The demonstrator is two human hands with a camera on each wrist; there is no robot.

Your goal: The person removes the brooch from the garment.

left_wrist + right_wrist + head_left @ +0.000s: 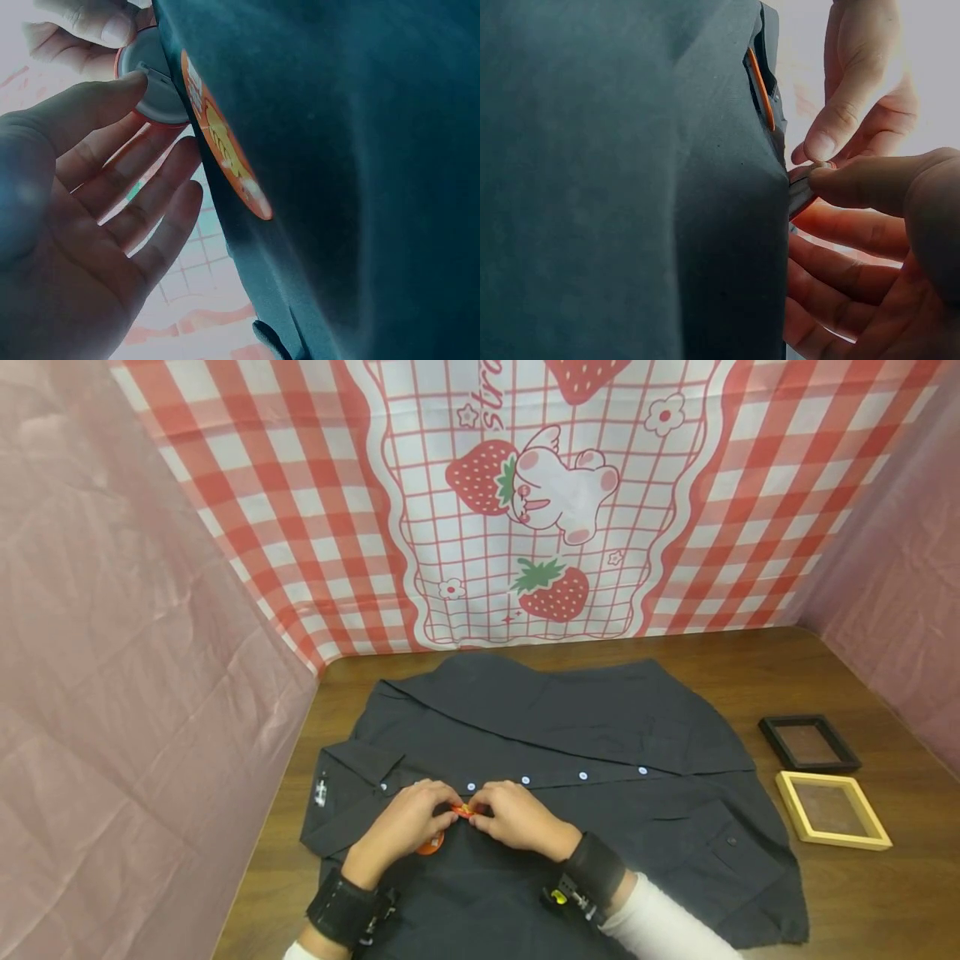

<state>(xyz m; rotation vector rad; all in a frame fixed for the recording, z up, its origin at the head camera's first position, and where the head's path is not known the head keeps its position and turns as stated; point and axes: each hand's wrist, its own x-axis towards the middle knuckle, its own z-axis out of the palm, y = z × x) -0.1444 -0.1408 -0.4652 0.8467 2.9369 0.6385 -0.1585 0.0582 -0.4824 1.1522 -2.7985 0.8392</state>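
A dark button-up shirt (495, 893) lies spread out, its collar on the left. Over its front, both hands meet at a round pin-back button badge (154, 90) with a grey metal back, a pin bar and an orange rim. My left hand (405, 818) pinches the badge, thumb on its back and fingers behind. From the other side my right hand (517, 817) pinches it between thumb and fingers. A second orange badge (431, 844) sits flat on the shirt just below the left hand; its printed yellow face (225, 142) shows in the left wrist view.
A black square frame (825, 767) and a pale yellow one (847, 841) lie on the wooden table (892, 902) to the shirt's right. Behind hangs a red checked cloth (322, 527) with strawberry prints. Pink cloth (135, 652) hangs at both sides.
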